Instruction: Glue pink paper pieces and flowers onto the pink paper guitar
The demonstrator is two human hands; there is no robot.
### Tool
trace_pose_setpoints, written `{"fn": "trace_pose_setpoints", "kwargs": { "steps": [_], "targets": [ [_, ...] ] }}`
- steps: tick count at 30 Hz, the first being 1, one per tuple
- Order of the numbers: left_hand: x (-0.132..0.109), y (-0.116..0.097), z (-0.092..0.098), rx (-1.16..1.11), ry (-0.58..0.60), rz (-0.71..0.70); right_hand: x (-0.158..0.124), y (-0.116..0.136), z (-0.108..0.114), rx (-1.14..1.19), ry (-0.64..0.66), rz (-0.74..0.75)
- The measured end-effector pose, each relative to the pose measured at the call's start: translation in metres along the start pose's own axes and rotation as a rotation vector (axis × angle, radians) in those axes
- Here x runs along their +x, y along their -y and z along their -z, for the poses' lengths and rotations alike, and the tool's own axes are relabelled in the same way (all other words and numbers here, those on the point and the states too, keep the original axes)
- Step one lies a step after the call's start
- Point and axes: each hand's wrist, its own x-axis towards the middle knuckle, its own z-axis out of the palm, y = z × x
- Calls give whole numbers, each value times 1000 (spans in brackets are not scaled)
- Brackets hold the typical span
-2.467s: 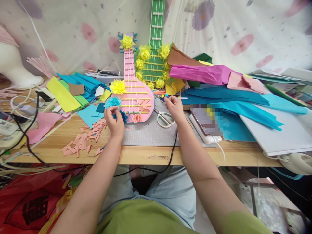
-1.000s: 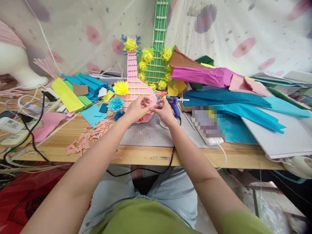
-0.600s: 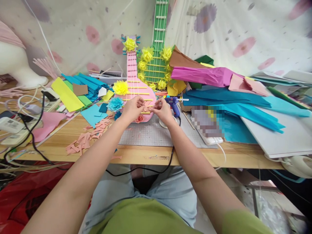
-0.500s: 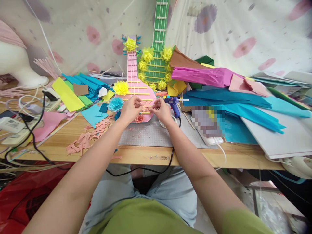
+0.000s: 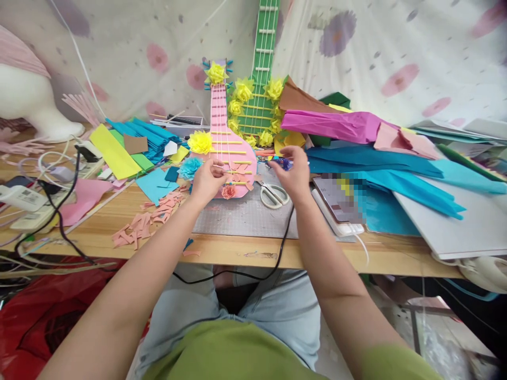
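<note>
A pink paper guitar [image 5: 242,152] lies on the grey cutting mat [image 5: 237,219], with yellow bars, white strings, a yellow paper flower [image 5: 200,142], a blue one [image 5: 190,168] and a coral one [image 5: 228,191]. Over its lower left body my left hand [image 5: 209,180] is closed in a pinch; whatever its fingertips hold is too small to make out. My right hand [image 5: 295,171], thumb and fingers apart, hovers right of the guitar at the blue glue gun [image 5: 282,162], which it mostly covers. White-handled scissors [image 5: 273,196] rest below it. Small coral paper pieces [image 5: 246,178] lie on the guitar.
A green paper guitar [image 5: 259,97] stands behind. Coral scraps [image 5: 138,224] and blue paper [image 5: 156,184] lie to the left, beside cables and a power strip [image 5: 34,216]. Folded crepe paper [image 5: 328,125], a phone [image 5: 336,198] and a white board [image 5: 447,221] are on the right.
My right hand has moved right, away from the guitar and over the glue gun, uncovering the scissors. My left hand stays pinched over the guitar's body. The view has shifted slightly.
</note>
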Motion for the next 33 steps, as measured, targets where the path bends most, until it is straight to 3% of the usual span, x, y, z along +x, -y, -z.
{"fn": "trace_pose_setpoints", "kwargs": {
  "steps": [4,9,14,20,22,25,28,31,33],
  "targets": [
    [-2,1,-1,-11,-34,-3,5,-12,27,7,-115,-4],
    [-3,0,-5,-57,-78,-7,0,-13,39,193,-182,-107],
    [-6,-8,-9,-94,-86,6,-4,-3,37,497,107,-273],
    [-8,-13,-12,-137,-55,36,-6,15,36,561,501,-284],
    [-8,-12,-10,-153,-45,54,-7,15,41,559,547,-295],
    [-8,-8,-7,-154,-56,54,-11,7,54,472,519,-388],
    [-7,-3,-5,-141,-74,28,-13,-11,63,132,444,-514],
    [-6,-2,-6,-146,-68,14,-8,-32,56,-262,293,-538],
    [-7,-4,-8,-144,-64,20,-2,-43,41,-330,318,-474]
  ]
}}
